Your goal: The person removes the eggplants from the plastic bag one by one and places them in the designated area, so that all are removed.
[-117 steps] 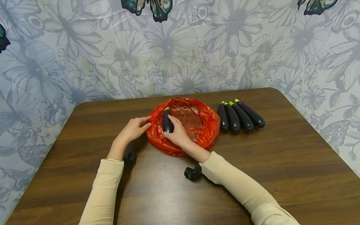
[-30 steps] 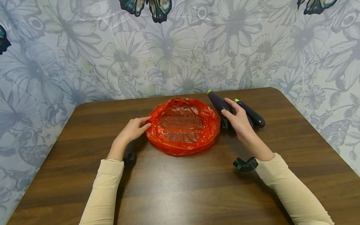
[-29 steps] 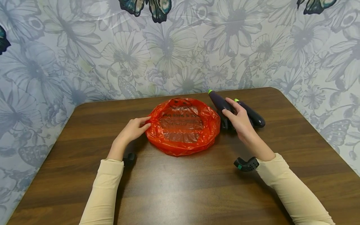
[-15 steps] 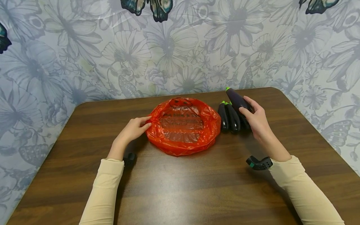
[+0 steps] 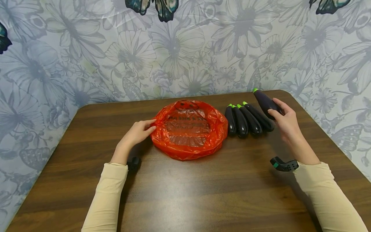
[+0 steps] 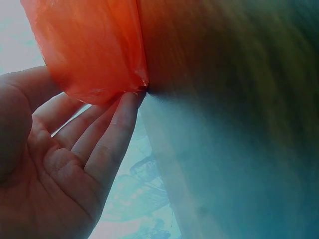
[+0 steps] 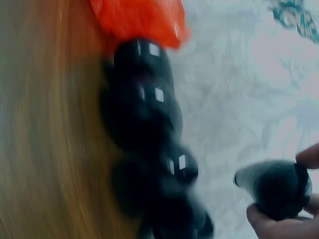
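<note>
Right hand (image 5: pixel 285 124) grip round glossy dark-purple eggplant (image 5: pixel 265 100), green-tipped, tilted

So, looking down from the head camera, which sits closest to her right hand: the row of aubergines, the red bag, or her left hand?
1. Row of aubergines, just left of the right hand.
2. Red bag, mid-table.
3. Left hand, at the bag's far left edge.
</note>
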Motion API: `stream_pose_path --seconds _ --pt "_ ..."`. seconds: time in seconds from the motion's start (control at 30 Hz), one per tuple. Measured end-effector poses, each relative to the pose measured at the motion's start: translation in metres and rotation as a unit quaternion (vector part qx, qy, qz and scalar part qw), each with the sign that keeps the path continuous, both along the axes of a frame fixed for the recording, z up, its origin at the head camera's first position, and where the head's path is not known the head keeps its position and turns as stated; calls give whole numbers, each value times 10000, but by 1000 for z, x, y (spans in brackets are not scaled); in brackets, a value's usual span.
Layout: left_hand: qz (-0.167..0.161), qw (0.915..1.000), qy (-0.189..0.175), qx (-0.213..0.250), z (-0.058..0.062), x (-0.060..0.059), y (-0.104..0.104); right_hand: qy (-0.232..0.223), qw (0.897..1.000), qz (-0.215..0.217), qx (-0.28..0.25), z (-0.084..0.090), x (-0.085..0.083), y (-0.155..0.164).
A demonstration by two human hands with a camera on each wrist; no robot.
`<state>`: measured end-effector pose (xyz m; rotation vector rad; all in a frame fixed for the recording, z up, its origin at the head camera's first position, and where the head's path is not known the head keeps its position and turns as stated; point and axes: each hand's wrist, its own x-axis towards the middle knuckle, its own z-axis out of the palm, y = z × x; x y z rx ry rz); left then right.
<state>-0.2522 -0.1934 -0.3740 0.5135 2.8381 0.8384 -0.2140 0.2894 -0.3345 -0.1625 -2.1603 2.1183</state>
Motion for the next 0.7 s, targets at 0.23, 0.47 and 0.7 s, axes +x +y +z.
stream_pose_path --seconds 0.23,0.47,0.7 --pt "6 10000 9 -19 0 1 1 -483 9986 178 -126 -12 -6 34" --pt "22 10000 -13 -35 -1 1 1 -626 9953 353 -646 -25 -12 50" --pt "21 10000 -12 -38 0 2 1 -778 9908 425 -1026 -35 -16 60"
